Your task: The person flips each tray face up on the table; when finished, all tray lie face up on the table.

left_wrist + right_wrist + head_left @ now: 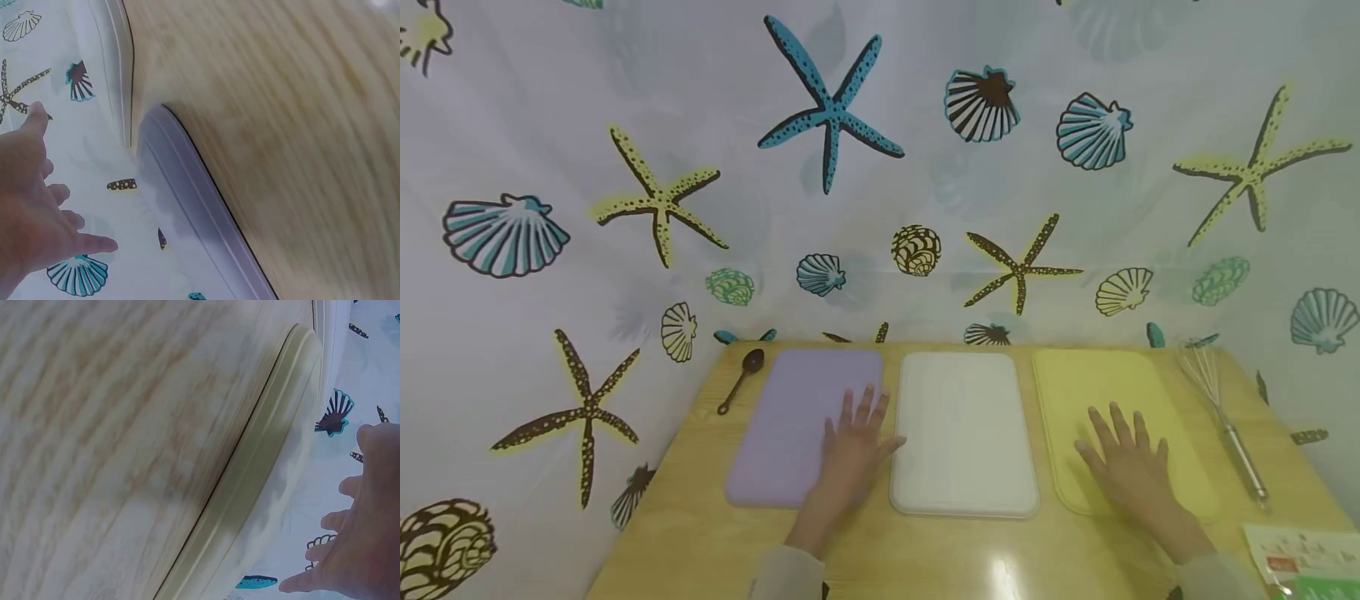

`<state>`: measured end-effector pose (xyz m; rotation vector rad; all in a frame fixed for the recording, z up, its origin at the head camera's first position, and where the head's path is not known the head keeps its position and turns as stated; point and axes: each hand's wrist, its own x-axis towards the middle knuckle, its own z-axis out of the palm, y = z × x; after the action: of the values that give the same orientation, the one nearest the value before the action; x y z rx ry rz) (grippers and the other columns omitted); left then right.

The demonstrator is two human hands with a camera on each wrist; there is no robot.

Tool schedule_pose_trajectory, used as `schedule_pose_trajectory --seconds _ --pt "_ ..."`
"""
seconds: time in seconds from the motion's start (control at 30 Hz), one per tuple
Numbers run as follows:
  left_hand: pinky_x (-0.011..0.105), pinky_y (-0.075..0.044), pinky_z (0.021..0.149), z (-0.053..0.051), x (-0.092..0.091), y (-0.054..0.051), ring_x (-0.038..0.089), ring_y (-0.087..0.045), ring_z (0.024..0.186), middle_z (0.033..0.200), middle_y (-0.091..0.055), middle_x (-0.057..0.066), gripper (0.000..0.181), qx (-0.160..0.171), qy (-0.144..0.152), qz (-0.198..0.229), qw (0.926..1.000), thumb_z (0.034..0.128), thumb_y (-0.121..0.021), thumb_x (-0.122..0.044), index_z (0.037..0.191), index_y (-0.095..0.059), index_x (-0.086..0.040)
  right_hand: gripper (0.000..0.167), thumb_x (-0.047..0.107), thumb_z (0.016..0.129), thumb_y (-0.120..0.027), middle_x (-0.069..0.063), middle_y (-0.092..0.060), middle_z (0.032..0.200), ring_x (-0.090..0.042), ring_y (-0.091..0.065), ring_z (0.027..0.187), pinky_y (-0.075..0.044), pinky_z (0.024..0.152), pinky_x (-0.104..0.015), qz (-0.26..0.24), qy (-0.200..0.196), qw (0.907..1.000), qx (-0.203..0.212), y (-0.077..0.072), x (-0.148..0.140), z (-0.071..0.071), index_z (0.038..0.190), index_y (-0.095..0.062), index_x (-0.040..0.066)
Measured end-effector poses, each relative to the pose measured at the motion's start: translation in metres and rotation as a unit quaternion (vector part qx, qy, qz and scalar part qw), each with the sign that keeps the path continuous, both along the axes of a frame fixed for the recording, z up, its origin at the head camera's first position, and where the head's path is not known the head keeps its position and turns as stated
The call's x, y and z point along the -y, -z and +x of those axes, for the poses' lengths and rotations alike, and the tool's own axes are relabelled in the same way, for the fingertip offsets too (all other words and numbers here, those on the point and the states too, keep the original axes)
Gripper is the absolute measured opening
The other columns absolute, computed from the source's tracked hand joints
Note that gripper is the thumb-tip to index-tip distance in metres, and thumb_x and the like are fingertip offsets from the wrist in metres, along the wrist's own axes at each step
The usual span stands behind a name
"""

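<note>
In the head view the left hand (853, 450), fingers spread, is over the right part of a purple board (775, 433), its thumb reaching toward a white board (966, 433). The right hand (1131, 471) is spread over a yellow board (1075, 383). Neither hand holds anything. In the left wrist view the left hand (31, 212) appears held above the purple board (187, 187). The right wrist view has the right hand (356, 531) with fingers apart, beyond the edge of the yellow board (250, 481).
A dark spoon (743, 379) lies left of the purple board. At the right lies a whisk (1232, 433), with a printed packet (1300, 554) at the table's lower right corner. A shell-and-starfish patterned curtain (865, 208) stands behind and beside the wooden table (917, 558).
</note>
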<state>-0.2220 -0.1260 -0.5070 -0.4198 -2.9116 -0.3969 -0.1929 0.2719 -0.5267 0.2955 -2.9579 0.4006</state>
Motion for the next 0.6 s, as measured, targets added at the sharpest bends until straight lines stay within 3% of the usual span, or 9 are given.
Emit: schedule_pose_trajectory --seconds 0.17,0.37,0.6 --pt "0.074 -0.027 0.1 0.002 -0.011 0.003 0.044 -0.013 0.143 0.158 -0.02 0.013 0.074 -0.004 0.008 0.002 1.0 0.0927 -0.054 -0.051 0.151 -0.031 -0.013 0.061 0.042 0.102 -0.04 -0.034 -0.022 0.149 -0.065 -0.015 0.131 -0.013 0.089 -0.086 0.004 -0.003 0.9998 -0.018 0.006 -0.009 0.002 0.147 -0.031 0.002" --pt "0.073 -0.029 0.099 0.004 -0.019 0.005 0.045 -0.017 0.142 0.157 -0.023 0.014 0.072 -0.006 0.015 -0.002 0.9999 0.0926 -0.055 -0.05 0.151 -0.033 -0.014 0.062 0.043 0.102 -0.038 -0.035 -0.021 0.149 -0.065 -0.015 0.131 -0.012 0.088 -0.085 0.007 0.01 0.9999 -0.005 0.012 -0.013 0.004 0.147 -0.03 0.002" --pt "0.072 -0.033 0.098 -0.005 -0.039 0.003 0.044 -0.019 0.142 0.158 -0.023 0.011 0.072 -0.015 0.032 -0.01 0.9993 0.0924 -0.054 -0.051 0.151 -0.033 -0.016 0.062 0.044 0.103 -0.036 -0.036 -0.021 0.148 -0.065 -0.015 0.13 -0.012 0.087 -0.086 0.006 0.022 0.9997 -0.011 0.004 -0.027 -0.001 0.147 -0.029 0.001"
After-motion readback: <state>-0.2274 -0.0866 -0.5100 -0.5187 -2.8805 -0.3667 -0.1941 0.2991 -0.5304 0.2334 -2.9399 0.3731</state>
